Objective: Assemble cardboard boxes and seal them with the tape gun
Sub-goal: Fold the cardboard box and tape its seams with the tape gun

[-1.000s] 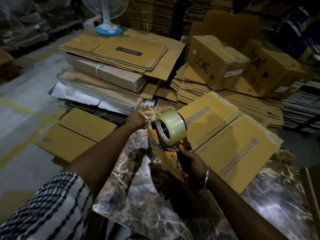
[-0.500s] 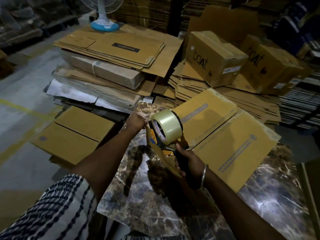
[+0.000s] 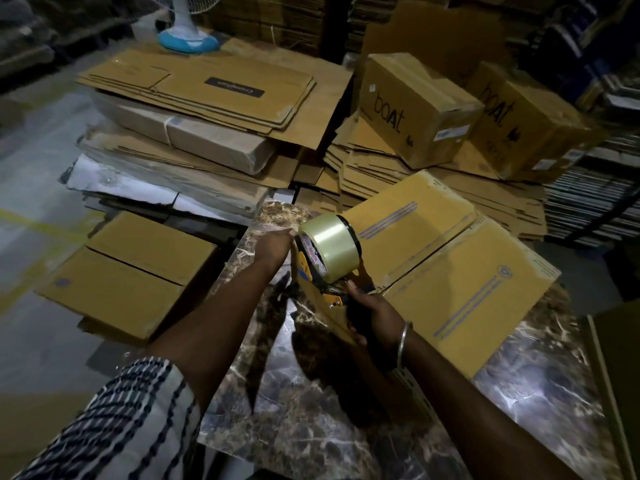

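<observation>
A brown cardboard box [image 3: 460, 289] stands on a marble-patterned table [image 3: 311, 410], its two top flaps folded down and meeting at a centre seam. My right hand [image 3: 372, 315] grips the dark handle of a tape gun [image 3: 329, 254] that carries a roll of clear tape, and the gun sits at the box's near left edge. My left hand [image 3: 273, 245] rests against the box's left side just beside the roll; its fingers are hidden behind the gun.
An assembled box [image 3: 128, 275] lies on the floor to the left. Stacks of flattened cardboard [image 3: 207, 98] fill the space behind the table. Two boxes marked "boat" [image 3: 415, 109] sit at the back right, and a fan with a blue base [image 3: 188, 39] stands at the back.
The tape gun and both hands have stayed at the box's left edge; the view has shifted slightly lower and closer.
</observation>
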`<state>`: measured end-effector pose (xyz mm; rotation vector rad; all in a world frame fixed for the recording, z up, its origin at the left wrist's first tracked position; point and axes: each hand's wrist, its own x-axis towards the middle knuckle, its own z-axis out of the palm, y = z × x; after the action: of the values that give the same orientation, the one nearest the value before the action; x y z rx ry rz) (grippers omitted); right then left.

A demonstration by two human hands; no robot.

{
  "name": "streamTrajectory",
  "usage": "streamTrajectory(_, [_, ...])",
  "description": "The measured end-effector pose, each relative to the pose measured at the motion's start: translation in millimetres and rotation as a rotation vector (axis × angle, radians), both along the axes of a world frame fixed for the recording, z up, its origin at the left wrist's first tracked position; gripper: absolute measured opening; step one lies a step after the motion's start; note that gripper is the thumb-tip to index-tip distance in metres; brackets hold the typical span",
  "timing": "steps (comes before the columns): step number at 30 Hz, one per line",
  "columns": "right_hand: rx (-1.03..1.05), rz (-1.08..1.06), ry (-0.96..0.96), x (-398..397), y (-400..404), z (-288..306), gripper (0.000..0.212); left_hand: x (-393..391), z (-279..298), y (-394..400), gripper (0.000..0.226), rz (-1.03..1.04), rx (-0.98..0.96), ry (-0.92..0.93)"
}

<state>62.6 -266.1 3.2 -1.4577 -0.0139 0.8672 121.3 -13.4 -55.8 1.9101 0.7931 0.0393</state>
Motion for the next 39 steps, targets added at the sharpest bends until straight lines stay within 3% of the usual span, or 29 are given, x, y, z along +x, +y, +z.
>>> streamTrajectory(3, [-0.013, -0.001, -0.005, 4.3, -7.0, 0.9, 0.049, -0.2, -12.8, -15.5, 0.05, -0.044, 0.024, 0.027])
streamTrajectory(6, [-0.032, 0.017, 0.018, 6.0, -11.9, 3.8, 0.049, -7.3, -15.4, -31.2, 0.04, 0.06, 0.222, -0.175])
streamTrajectory(9, [-0.036, 0.017, 0.032, 5.0, -12.1, 8.5, 0.049, -16.2, -6.5, -43.8, 0.031, -0.038, 0.307, -0.344])
streamTrajectory(14, [-0.087, 0.064, 0.04, 9.0, -13.2, 11.2, 0.058, -14.7, -4.6, -41.9, 0.024, -0.121, 0.34, -0.25])
streamTrajectory(19, [-0.078, 0.072, 0.05, 6.0, -17.4, 17.4, 0.051, -7.1, -20.9, -31.4, 0.023, -0.191, 0.336, -0.153])
streamTrajectory(22, [-0.071, 0.08, 0.052, 3.1, -31.4, 17.4, 0.05, -4.2, -25.9, -34.2, 0.029, -0.202, 0.357, -0.152])
streamTrajectory(26, [-0.064, 0.067, 0.049, -5.3, -58.2, 11.2, 0.043, 2.6, -29.9, -40.3, 0.061, -0.109, 0.348, -0.172])
streamTrajectory(29, [-0.058, 0.079, 0.041, -12.0, -77.3, 10.8, 0.044, 3.8, -31.9, -40.8, 0.07, -0.091, 0.361, -0.153])
streamTrajectory(34, [-0.049, 0.047, 0.058, -27.5, -110.0, 3.5, 0.074, 5.3, -30.4, -47.8, 0.065, -0.044, 0.414, -0.107])
streamTrajectory(36, [-0.04, 0.022, 0.058, -31.5, -114.3, 0.7, 0.074, 5.2, -31.8, -52.8, 0.059, -0.008, 0.41, -0.141])
streamTrajectory(39, [-0.041, 0.01, 0.068, -31.2, -114.5, 0.4, 0.074, 0.5, -34.2, -59.3, 0.053, 0.086, 0.334, -0.339])
